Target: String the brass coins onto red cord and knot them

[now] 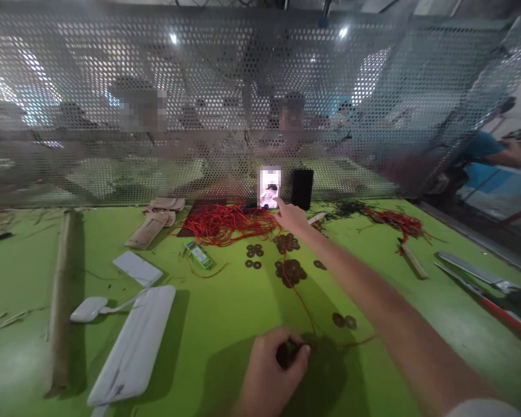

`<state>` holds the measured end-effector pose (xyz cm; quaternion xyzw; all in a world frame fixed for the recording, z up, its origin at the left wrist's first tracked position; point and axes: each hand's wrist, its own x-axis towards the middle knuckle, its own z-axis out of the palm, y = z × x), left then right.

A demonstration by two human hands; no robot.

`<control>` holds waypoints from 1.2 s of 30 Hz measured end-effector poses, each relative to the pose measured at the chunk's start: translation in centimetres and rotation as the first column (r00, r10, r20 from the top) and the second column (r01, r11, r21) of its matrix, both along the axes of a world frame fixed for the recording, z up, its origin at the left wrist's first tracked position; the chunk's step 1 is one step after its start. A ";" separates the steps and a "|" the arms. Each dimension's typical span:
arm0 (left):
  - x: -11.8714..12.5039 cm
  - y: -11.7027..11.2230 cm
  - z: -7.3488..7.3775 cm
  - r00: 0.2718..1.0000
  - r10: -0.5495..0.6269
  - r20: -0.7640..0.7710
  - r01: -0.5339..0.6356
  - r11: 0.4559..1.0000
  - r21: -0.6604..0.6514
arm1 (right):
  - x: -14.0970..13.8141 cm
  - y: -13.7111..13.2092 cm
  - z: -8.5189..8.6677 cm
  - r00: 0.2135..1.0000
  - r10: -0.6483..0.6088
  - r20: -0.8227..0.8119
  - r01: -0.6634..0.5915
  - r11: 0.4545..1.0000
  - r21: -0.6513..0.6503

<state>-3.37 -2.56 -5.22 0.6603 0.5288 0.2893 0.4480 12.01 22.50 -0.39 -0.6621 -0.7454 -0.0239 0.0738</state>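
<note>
We find the left hand [267,370] closed, seemingly clamped on the red cord [303,302] leading forward from it; the right hand [293,219] extends a finger to the lit phone [269,190], grip unclear; we judge the cord light, limp, best pinched near its end.

The hands [272,368] are bare, the right sleeve [481,408] whitish

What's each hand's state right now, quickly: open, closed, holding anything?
Left hand: closed, apparently pinching a small dark item; exactly what cannot be told.
Right hand: index finger extended at the lit phone; contact and other fingers unclear.
</note>
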 end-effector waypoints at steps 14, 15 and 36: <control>-0.8 -0.1 1.1 0.982 -0.077 0.171 0.050 0.987 0.154 | 2.9 -18.6 -1.1 0.676 -0.106 -0.729 -0.507 0.651 -0.565; -0.9 -0.2 1.2 0.981 -0.088 0.171 0.058 0.983 0.173 | 2.7 -18.7 -1.2 0.580 -0.130 -0.804 -0.552 0.664 -0.505; -1.2 -0.9 1.6 0.961 -0.201 0.187 0.209 0.978 -0.022 | 10.6 -18.4 -0.8 -0.433 -0.163 -0.887 -0.071 0.987 -0.147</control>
